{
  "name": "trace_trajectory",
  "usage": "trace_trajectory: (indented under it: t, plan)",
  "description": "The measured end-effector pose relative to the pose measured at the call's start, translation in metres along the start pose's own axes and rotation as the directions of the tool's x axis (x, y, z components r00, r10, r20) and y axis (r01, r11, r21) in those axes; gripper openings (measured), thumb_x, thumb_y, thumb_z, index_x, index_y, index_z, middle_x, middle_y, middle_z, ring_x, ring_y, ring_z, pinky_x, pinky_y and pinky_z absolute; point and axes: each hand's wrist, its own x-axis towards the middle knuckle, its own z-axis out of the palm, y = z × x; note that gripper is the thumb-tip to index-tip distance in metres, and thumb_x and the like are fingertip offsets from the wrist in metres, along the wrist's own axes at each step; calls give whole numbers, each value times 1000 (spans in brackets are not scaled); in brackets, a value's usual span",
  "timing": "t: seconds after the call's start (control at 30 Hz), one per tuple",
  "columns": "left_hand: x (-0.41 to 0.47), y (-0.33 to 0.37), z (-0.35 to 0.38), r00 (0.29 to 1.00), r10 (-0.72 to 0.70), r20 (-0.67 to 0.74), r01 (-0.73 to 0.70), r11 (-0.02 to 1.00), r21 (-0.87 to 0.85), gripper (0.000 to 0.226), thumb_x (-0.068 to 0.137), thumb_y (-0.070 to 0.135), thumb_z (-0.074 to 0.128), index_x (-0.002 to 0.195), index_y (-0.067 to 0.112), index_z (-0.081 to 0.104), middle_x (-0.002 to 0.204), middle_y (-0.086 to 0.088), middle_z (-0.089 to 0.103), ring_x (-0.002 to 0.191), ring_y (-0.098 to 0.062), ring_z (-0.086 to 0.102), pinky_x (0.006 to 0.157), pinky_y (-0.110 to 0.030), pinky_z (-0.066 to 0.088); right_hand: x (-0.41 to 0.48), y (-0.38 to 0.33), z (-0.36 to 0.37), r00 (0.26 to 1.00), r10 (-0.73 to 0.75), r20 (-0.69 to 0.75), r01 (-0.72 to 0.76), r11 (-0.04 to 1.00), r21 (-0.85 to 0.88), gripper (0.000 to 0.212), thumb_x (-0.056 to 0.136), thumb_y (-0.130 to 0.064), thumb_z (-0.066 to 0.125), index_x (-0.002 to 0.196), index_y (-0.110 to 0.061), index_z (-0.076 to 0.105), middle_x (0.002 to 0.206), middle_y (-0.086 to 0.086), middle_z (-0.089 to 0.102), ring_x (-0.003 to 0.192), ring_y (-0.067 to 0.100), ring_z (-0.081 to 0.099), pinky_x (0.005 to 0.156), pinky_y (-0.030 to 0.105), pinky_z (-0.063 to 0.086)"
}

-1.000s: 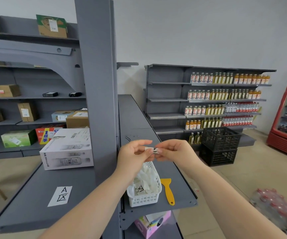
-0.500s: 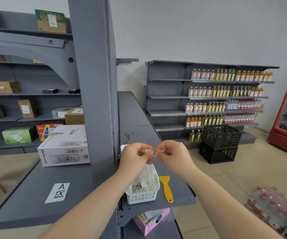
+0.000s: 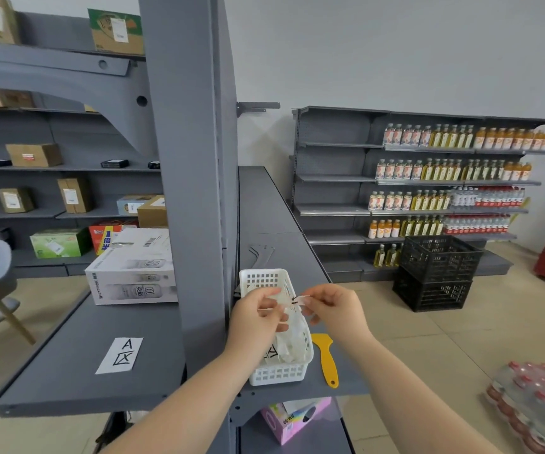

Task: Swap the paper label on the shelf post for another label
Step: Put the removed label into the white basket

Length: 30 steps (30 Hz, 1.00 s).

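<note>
Over shelf [image 3: 297, 204] w/ basket [image 3: 266, 280], 2 hands, left [image 3: 258, 317] & right [image 3: 336, 309], pinch small label [image 3: 300, 300].

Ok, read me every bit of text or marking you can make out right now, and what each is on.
"A" above "区": paper label lying flat on the grey shelf.
"360mL": side of the white carton; its other print is too blurred.
"1倍半", roughly: red box.
Black strokes, unreadable: small label pinched between left hand and right hand.
Partly hidden black character: slip in the white basket.
Bottles, brown boxes: too small.
</note>
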Motion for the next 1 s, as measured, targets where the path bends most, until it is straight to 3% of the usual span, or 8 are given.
trace_trajectory:
  t: [0.1, 0.17, 0.23, 0.33, 0.5, 0.6, 0.73, 1.0]
  plan:
    - [-6, -6, -3, 999, -34, 12, 33, 998, 49, 31, 87, 3, 61, 105, 28, 60, 102, -2, 63, 72, -19, 68, 61, -25, 58, 7, 14, 8, 994, -6, -111, -1, 998, -63, 22, 80, -10, 71, 72, -29, 68, 69, -8, 73, 63, 8, 66, 59, 25, 54]
    - [-11, -10, -5, 999, -36, 40, 32, 996, 83, 33, 85, 1, 60, 99, 31, 60, 102, 0, 64, 80, -17, 66, 62, -22, 57, 9, 24, 17, 991, -16, -136, -3, 989, -145, 17, 79, -15, 72, 75, -30, 64, 78, -8, 72, 73, 11, 67, 66, 28, 54]
    - [-16, -13, -7, 998, -33, 55, 25, 991, 135, 37, 83, 0, 58, 100, 33, 59, 101, 5, 65, 89, -11, 64, 73, -24, 56, 11, 33, 27, 993, -15, -113, -13, 971, -240, 7, 80, -19, 70, 81, -24, 65, 80, -6, 71, 72, 15, 66, 65, 30, 53]
    - [-20, -17, -10, 998, -25, 50, 16, 983, 180, 38, 82, 0, 56, 105, 30, 61, 101, 9, 65, 91, -6, 61, 72, -16, 49, 14, 47, 39, 998, -30, -54, 8, 929, -371, 6, 82, -22, 67, 82, -28, 66, 86, -3, 67, 73, 13, 60, 62, 26, 45]
    - [-26, -21, -14, 998, -18, 67, 3, 976, 218, 38, 83, 2, 57, 111, 27, 60, 102, 8, 64, 92, -4, 60, 72, -13, 47, 10, 55, 35, 985, -153, 85, 175, 856, -487, 13, 83, -20, 68, 94, -24, 73, 102, -6, 71, 101, 17, 52, 81, 22, 36]
    - [-32, -20, -15, 996, -17, 89, -2, 978, 210, 35, 83, 3, 59, 108, 28, 61, 102, 7, 65, 92, -6, 61, 75, -17, 51, -1, 44, 23, 967, -235, 96, 253, 867, -430, 18, 81, -19, 71, 95, -29, 72, 102, -15, 68, 102, 9, 49, 83, 19, 36]
    - [-50, -15, -22, 988, -20, 154, -12, 979, 205, 34, 82, 8, 63, 106, 32, 61, 102, 7, 67, 95, -8, 64, 78, -21, 53, -33, 10, 4, 948, -255, 189, 300, 913, -276, 29, 79, -17, 74, 85, -44, 66, 90, -25, 65, 88, -4, 54, 70, 8, 43]
    - [-95, -3, -78, 992, -45, 116, 46, 999, -4, 19, 84, 1, 64, 94, 15, 70, 88, -4, 75, 76, -15, 69, 71, -28, 57, -95, -42, 38, 919, -225, 323, 250, 968, -38, 15, 76, -10, 75, 77, -25, 74, 81, -7, 73, 71, 16, 64, 69, 28, 55]
